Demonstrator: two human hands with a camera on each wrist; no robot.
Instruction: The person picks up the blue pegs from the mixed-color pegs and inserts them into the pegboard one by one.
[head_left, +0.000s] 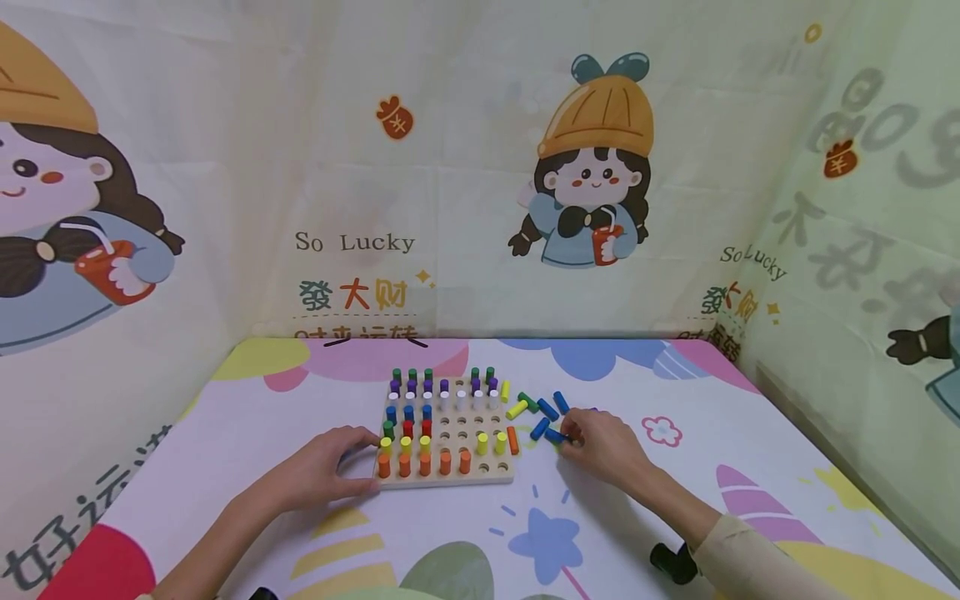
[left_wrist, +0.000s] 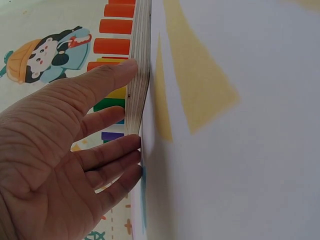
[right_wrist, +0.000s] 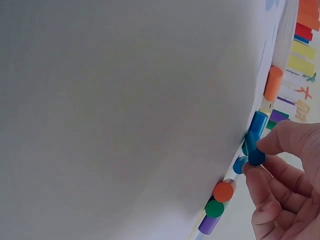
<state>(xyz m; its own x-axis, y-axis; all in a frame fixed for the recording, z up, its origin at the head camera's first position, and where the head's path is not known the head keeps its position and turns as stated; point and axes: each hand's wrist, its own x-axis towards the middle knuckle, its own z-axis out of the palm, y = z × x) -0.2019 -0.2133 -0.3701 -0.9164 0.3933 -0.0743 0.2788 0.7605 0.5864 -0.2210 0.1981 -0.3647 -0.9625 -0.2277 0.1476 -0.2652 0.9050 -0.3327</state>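
Note:
My left hand [head_left: 330,467] rests at the left side of a wooden pegboard [head_left: 450,482], its thumb near the front corner and its fingers spread along the side. In the left wrist view the thumb touches the board's edge [left_wrist: 137,85], the fingers only slightly bent. My right hand [head_left: 609,446] is just right of the board, among loose pegs. Between thumb and forefinger it pinches one end of a blue peg [right_wrist: 256,157]. Rows of orange, yellow, red, blue, white, purple and green pegs stand in the board, with bare holes mostly on its right half.
Right of the board lie several loose pegs: an orange peg [head_left: 513,440], a yellow peg [head_left: 517,409], a green peg [head_left: 528,402] and more blue pegs [head_left: 547,409]. A purple peg [head_left: 594,409] shows partly behind my right hand. A printed cloth covers the table [head_left: 615,533]; printed curtains [head_left: 465,208] surround it.

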